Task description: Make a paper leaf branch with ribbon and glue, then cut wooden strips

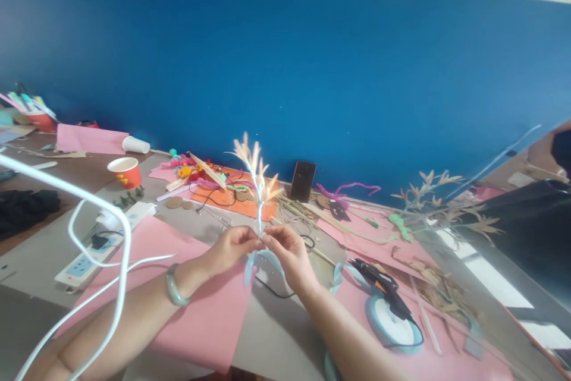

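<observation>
Upright in the middle of the view stands a branch with a pale blue stem and peach-coloured leaves. My left hand pinches the lower end of its stem from the left, a greenish bangle on that wrist. From the right, my right hand closes its fingers on the same spot, nearly touching the left fingertips. Light blue ribbon hangs below both hands. To the right lie a ribbon spool and a black glue gun, which partly covers the spool.
A white power strip, a red paper cup and a looping white cable are at the left. A dark phone leans on the blue wall. More peach-leaved branches lie at the right, above pink paper.
</observation>
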A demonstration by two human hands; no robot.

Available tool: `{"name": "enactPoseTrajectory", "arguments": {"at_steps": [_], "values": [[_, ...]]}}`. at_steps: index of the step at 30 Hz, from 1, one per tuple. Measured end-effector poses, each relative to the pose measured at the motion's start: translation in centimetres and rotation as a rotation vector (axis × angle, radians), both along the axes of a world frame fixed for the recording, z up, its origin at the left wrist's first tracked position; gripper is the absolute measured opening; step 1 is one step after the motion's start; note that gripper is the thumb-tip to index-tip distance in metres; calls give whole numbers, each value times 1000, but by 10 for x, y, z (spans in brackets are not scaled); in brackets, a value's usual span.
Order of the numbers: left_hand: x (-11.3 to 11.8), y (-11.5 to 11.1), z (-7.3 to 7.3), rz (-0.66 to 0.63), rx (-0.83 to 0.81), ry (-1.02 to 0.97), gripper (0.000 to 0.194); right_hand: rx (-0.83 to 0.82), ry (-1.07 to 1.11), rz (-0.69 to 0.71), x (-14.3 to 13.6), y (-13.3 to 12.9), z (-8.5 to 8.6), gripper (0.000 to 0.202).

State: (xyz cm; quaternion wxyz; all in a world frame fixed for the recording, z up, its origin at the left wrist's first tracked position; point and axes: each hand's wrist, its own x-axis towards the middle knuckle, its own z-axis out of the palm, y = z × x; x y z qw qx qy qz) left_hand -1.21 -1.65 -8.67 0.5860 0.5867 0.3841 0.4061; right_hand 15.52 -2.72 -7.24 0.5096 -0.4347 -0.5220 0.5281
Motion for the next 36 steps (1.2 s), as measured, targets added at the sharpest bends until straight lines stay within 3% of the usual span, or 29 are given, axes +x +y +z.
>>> {"name": "enactPoseTrajectory", "arguments": {"at_steps": [6, 14, 23, 30, 36], "values": [[5, -6, -8, -77, -33, -57, 23, -63, 37, 88, 0, 2, 1, 25], [6, -6, 0, -85, -128, -136, 27, -78, 45, 135, 5, 1, 3, 27], [6, -5, 0, -228, -275, -231, 28, -74, 37, 127, 8, 0, 10, 22], [5, -11, 11, -287, -360, -323, 26, -99, 120, 139, 11, 4, 4, 24], [6, -10, 8, -294, -404, -394, 27, -115, 166, 179, 12, 6, 1, 24]]}}
